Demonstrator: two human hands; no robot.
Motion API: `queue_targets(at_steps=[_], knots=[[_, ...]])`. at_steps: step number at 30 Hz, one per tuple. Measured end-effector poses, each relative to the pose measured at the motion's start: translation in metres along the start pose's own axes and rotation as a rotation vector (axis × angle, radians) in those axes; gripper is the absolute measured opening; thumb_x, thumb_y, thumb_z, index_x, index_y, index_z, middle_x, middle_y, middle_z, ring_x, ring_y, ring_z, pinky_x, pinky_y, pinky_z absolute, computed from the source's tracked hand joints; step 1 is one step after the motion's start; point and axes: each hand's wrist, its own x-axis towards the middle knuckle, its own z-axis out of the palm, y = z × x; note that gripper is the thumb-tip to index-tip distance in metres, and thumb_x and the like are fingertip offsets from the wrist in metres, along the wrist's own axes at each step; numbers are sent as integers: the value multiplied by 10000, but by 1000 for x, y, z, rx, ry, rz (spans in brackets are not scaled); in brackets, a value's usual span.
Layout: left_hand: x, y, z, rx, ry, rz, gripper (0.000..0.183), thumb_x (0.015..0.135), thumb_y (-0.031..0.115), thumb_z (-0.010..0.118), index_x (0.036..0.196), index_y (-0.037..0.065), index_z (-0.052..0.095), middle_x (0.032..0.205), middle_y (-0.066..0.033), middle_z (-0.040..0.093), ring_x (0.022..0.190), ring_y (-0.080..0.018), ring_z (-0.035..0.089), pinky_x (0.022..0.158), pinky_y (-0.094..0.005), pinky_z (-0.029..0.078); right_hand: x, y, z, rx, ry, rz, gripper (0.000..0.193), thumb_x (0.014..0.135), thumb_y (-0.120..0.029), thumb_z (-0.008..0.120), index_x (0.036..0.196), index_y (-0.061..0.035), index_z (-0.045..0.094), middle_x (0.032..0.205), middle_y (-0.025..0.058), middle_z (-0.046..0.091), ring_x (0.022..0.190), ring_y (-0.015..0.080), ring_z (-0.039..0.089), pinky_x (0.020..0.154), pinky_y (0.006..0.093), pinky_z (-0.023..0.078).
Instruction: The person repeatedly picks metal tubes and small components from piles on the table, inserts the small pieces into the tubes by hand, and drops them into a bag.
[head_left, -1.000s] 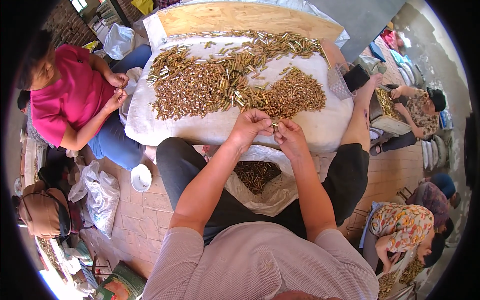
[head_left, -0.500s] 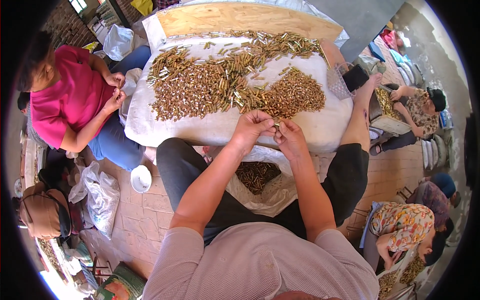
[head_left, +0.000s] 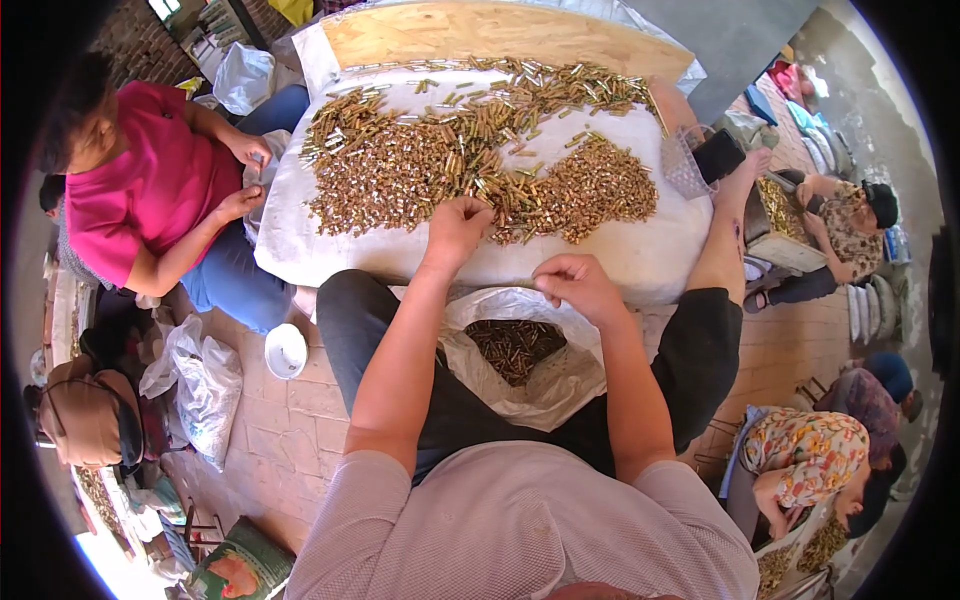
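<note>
On the white-covered table [head_left: 350,262] lies a wide heap of long brass-coloured metal tubes [head_left: 468,135], with short brass-coloured pieces [head_left: 600,190] massed at the right and left. My left hand [head_left: 460,230] is at the near edge of the heap, fingers pinched together; what they hold is hidden. Over the table's front edge, my right hand [head_left: 582,285] has thumb and forefinger closed. A blurred thin greenish-brass piece [head_left: 524,283] shows at its fingertips; whether it is gripped I cannot tell. Below, an open white sack [head_left: 470,385] between my legs contains many dark brass-coloured tubes [head_left: 515,350].
A wooden board [head_left: 500,35] borders the table's far side. At the right corner are a clear plastic basket [head_left: 684,172] and a black phone-like object [head_left: 718,156]. A person in pink [head_left: 150,190] sits at the left, near a white bucket [head_left: 286,351]. Others work at the right.
My hands were together over the table edge around a small metal piece. They have parted: the left went left to the heap, the right moved slightly down toward me.
</note>
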Motion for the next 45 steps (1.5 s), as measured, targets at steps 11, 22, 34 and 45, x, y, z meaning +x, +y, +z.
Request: queue_targets(at_steps=[11, 22, 34, 45], knots=[[-3, -7, 23, 629, 242, 247, 131, 798, 157, 688, 860, 43, 701, 882, -177, 687, 831, -357, 662, 760, -453, 523, 6, 29, -45, -773, 375, -115, 106, 836, -62, 714, 918, 4, 707, 783, 50, 687, 706, 119, 630, 648, 279, 501], [12, -14, 26, 620, 181, 112, 177, 814, 195, 693, 925, 59, 715, 902, -181, 698, 861, -364, 670, 788, -459, 532, 24, 33, -42, -1096, 578, -180, 128, 803, -79, 617, 901, -74, 699, 882, 192, 641, 846, 397, 620, 765, 463, 508], [-7, 7, 21, 75, -142, 108, 172, 819, 71, 714, 974, -3, 727, 812, -89, 716, 697, -149, 645, 665, -306, 528, 22, 40, -39, -690, 639, -216, 144, 842, -88, 657, 964, -29, 705, 874, 146, 705, 737, 282, 668, 685, 385, 527], [-31, 28, 33, -135, -435, 79, 177, 891, 80, 676, 1051, 8, 698, 779, -10, 643, 657, -82, 565, 568, -246, 473, 13, -1, -17, 272, 272, -127, 121, 874, -46, 706, 983, -8, 670, 787, 46, 651, 686, 119, 589, 601, 258, 471]])
